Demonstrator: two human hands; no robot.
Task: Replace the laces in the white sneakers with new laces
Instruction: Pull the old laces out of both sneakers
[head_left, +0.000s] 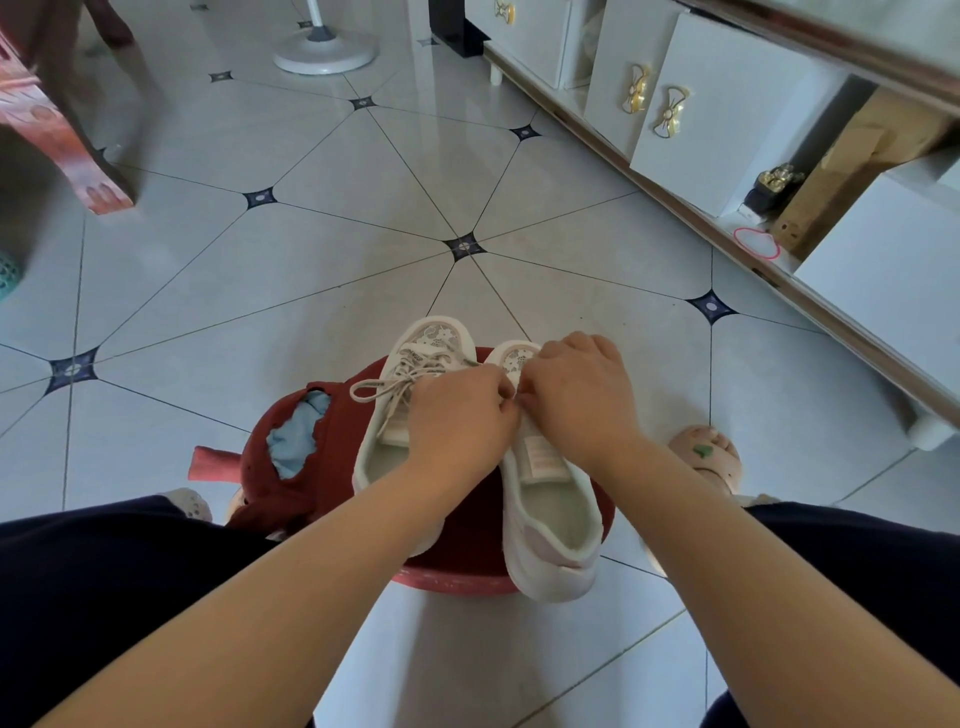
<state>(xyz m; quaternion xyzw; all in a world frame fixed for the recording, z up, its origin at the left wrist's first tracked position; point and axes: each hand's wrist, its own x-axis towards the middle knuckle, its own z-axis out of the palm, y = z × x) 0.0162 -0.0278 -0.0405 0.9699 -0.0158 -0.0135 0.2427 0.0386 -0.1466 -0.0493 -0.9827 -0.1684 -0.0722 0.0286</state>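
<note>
Two white sneakers stand side by side on a red stool (457, 571) between my knees. The left sneaker (415, 364) has a beige lace (379, 387) tied in a bow. The right sneaker (550, 519) lies with its heel towards me and its tongue showing. My left hand (460, 421) and my right hand (576, 395) meet over the lacing area of the right sneaker, fingers curled and pinching there. What they pinch is hidden under the fingers.
A dark red cloth (311, 457) with a blue patch hangs off the stool's left side. My slippered foot (706, 457) rests on the tiled floor at the right. A white cabinet (727, 104) runs along the right, a fan base (324, 49) stands far back, and a red bench leg (78, 156) is at the left.
</note>
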